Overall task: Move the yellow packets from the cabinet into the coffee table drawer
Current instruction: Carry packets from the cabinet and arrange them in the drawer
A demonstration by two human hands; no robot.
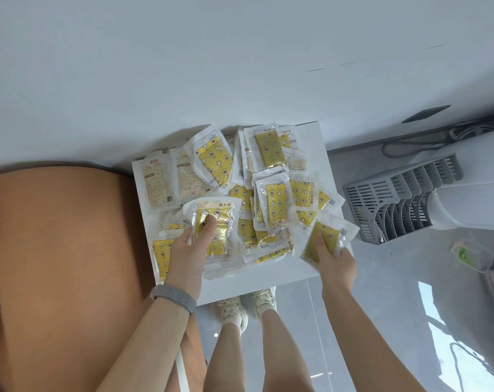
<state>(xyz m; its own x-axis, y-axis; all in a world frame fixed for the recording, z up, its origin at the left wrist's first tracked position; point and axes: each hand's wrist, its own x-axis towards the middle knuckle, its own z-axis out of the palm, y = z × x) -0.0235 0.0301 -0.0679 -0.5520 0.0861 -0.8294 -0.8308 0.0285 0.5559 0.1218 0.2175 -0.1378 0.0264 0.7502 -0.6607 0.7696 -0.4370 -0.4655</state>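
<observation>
Fingers [209, 226] of the left hand [189, 250] curl around a small stack of yellow packets [216, 233], thumb on top, and the right hand [335, 261] pinches one more packet [325, 239] at the right edge. Many other packets [271, 176] lie in a loose heap on the white counter [319, 140]. A grey slotted rack [393, 199] lies on the floor to the right, well apart from the heap.

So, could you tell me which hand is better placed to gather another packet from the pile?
Probably the left hand: it grips a packet amid the heap, while the right hand holds one at the surface's edge.
</observation>
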